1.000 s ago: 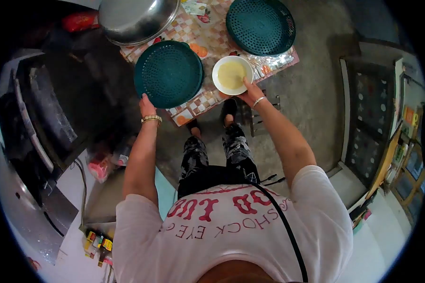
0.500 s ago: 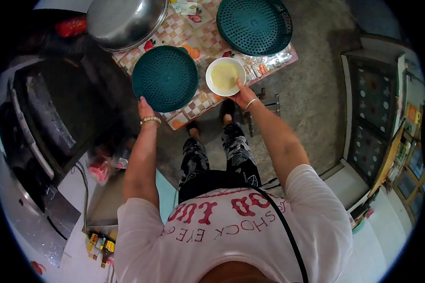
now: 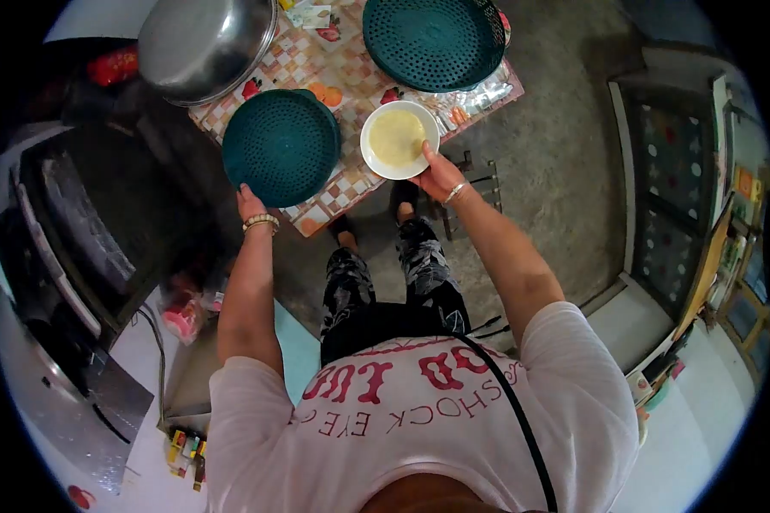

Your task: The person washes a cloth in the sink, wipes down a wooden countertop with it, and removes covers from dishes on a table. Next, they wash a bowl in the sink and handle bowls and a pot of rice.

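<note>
My left hand [image 3: 250, 203] is closed on the near rim of a dark green plastic colander [image 3: 282, 145], thumb over the edge and the other fingers hidden beneath. The colander overlaps the table's near left part; whether it rests there I cannot tell. In my right hand [image 3: 441, 175] is a white bowl [image 3: 366, 152] with pale yellow liquid [image 3: 396, 139] in it. The thumb lies over the bowl's rim and the fingers go underneath. This bowl is just right of the colander, over the table's near edge.
A second green colander [image 3: 434, 43] stands at the table's far right. An upturned metal basin [image 3: 201, 43] sits at the far left. The patterned tablecloth [image 3: 351, 184] covers the table. A low metal rack or stool [image 3: 485, 188] stands on the floor to the right.
The table and its things appear slightly farther left as the view shifts. Both hands keep their holds, and the bowl shows a little nearer to the far colander.
</note>
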Demonstrator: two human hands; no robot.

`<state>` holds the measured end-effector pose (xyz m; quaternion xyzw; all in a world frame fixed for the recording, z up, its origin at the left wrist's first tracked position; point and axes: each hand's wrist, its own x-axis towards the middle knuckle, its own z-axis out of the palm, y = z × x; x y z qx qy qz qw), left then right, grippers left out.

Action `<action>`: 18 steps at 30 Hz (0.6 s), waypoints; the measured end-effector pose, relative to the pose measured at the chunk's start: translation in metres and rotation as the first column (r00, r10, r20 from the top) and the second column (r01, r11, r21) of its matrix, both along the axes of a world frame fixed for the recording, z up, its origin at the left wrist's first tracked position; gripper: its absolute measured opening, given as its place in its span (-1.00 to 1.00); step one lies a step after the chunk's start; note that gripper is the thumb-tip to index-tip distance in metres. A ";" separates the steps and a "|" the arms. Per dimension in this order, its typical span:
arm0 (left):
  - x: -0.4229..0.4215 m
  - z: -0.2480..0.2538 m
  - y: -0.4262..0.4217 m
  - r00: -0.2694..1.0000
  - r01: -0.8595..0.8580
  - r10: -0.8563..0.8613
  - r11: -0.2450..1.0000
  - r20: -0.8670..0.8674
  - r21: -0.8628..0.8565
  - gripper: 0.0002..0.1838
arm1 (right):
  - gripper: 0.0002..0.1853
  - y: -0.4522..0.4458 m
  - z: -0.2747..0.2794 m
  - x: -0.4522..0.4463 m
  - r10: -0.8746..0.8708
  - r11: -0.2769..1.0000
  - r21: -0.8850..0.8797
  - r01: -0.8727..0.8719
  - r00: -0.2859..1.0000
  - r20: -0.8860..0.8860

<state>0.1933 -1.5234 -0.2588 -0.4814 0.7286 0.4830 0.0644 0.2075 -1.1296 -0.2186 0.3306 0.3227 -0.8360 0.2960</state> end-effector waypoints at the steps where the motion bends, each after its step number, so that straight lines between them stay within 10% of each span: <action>1: 0.000 -0.002 0.000 1.000 -0.020 0.020 1.000 0.004 0.008 -0.37 | -0.42 0.001 0.000 0.000 -0.002 1.000 0.015 0.002 1.000 -0.016; 7: 0.017 -0.056 -0.037 0.985 0.170 -0.153 0.943 0.082 -0.287 -0.40 | -0.44 0.008 -0.013 -0.007 0.012 1.000 0.027 -0.012 1.000 -0.010; 18: 0.000 -0.009 -0.001 0.980 0.197 -0.175 0.916 0.096 -0.350 -0.38 | -0.42 0.004 -0.046 -0.032 0.050 0.993 0.108 -0.056 0.997 0.055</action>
